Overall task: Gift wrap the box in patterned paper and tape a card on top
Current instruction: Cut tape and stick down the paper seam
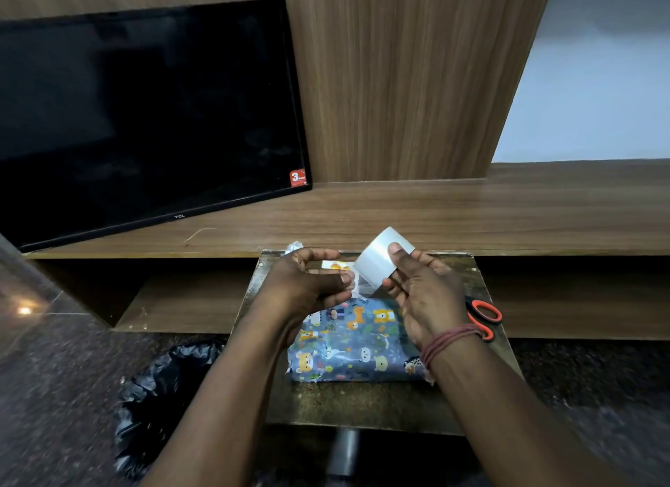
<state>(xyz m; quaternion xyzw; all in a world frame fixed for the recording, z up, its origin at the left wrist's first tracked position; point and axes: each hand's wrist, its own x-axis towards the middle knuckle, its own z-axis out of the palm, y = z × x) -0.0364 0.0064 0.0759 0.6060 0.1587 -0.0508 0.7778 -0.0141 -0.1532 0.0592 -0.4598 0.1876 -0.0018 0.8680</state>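
Both hands hovering over wrapped box on small table. Right hand curling around tape roll; left hand pinching the tape's free end.

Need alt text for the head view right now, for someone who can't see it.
Right hand holds a tape roll while the left hand pinches its loose end, above a wrapped box on a small table. Scissors lie at right.
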